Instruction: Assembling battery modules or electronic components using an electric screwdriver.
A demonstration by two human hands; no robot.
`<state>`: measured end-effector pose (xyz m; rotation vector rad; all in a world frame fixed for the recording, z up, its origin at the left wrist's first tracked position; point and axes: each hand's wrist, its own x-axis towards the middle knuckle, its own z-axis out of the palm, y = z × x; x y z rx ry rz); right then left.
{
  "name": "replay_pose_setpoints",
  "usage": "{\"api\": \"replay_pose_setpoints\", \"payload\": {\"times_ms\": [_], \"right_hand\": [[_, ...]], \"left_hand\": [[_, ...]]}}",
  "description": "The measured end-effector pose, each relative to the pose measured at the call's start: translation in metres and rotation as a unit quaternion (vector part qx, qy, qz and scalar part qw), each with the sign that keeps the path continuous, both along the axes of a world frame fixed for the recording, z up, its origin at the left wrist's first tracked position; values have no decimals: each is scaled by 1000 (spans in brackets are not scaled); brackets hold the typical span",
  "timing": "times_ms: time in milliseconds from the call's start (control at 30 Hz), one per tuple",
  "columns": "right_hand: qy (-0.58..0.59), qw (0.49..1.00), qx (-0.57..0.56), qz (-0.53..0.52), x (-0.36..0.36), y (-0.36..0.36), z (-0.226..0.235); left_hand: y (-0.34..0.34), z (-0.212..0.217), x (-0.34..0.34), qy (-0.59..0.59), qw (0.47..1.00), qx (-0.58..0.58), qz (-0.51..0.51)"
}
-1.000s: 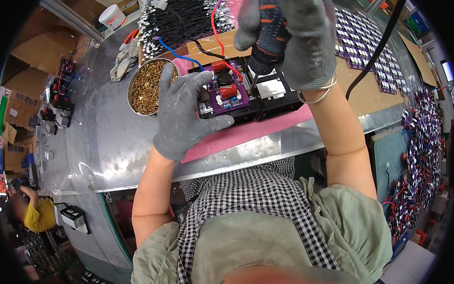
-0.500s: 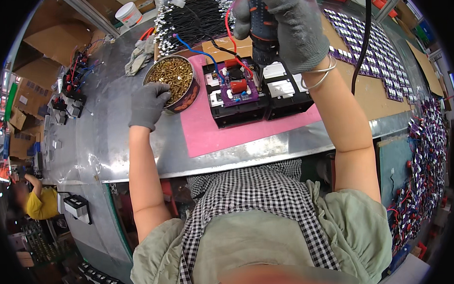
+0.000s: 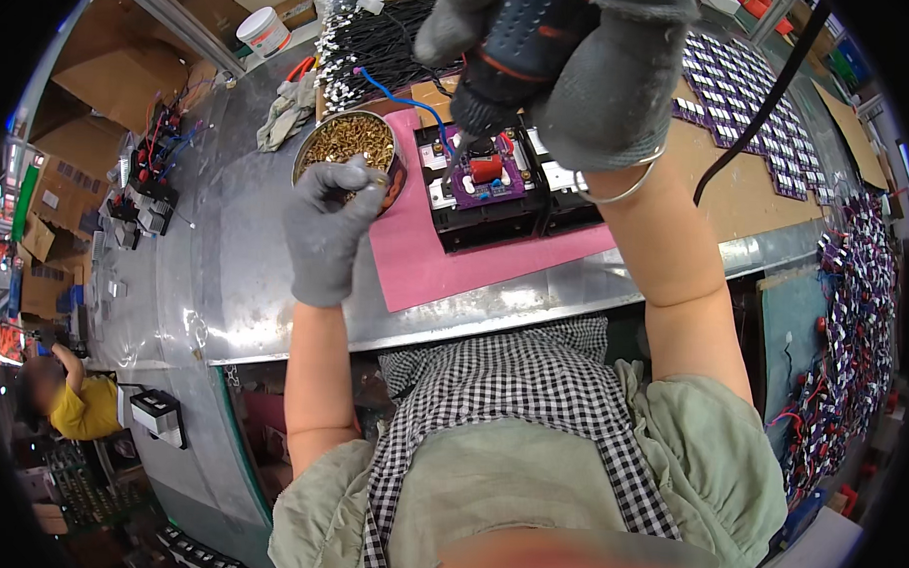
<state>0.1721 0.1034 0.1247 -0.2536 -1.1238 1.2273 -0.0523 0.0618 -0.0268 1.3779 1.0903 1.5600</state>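
My left hand (image 3: 328,230), in a grey glove, has thumb and forefinger pinched on a small brass-coloured screw (image 3: 381,182). It is in front of a round tin (image 3: 397,178) filled with loose brass screws (image 3: 347,138). Gripped in my gloved right hand (image 3: 622,85) is a black power screwdriver (image 3: 528,46), tilted with its tip down at the left side of a purple circuit board (image 3: 497,190). The board carries a red component (image 3: 486,169) and sits on a black housing (image 3: 488,230). A blue wire (image 3: 406,102) runs to it. Whether the tip touches a screw is unclear.
A second black housing (image 3: 574,216) stands right beside the first, on a pink mat (image 3: 400,272). Black cables (image 3: 368,51) are heaped behind. Rows of purple boards (image 3: 745,124) lie on cardboard at right. The tool's cord (image 3: 755,129) hangs there. A person in yellow (image 3: 85,408) is far left.
My left hand has come up from the tin's rim and moved right, a screw now in its pinch. My right hand has swung the screwdriver's tip left and tilted it over the board.
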Motion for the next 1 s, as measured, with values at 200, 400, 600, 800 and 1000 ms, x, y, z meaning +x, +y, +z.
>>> {"api": "replay_pose_setpoints", "payload": {"times_ms": [200, 400, 600, 800, 1000], "right_hand": [[48, 974, 19, 222, -3, -3, -7], [-3, 976, 56, 211, -2, -3, -6], [-6, 966, 59, 253, 2, 3, -7], [-30, 991, 92, -89, 31, 30, -15], [-121, 959, 77, -246, 56, 2, 21]], "left_hand": [[-30, 15, 27, -63, 996, -54, -33], [-33, 19, 30, -31, 998, 0, -49], [-32, 28, 33, -48, 994, -26, -96], [10, 48, 18, 283, 951, 120, -41], [161, 35, -36, 522, 852, 33, 34]]}}
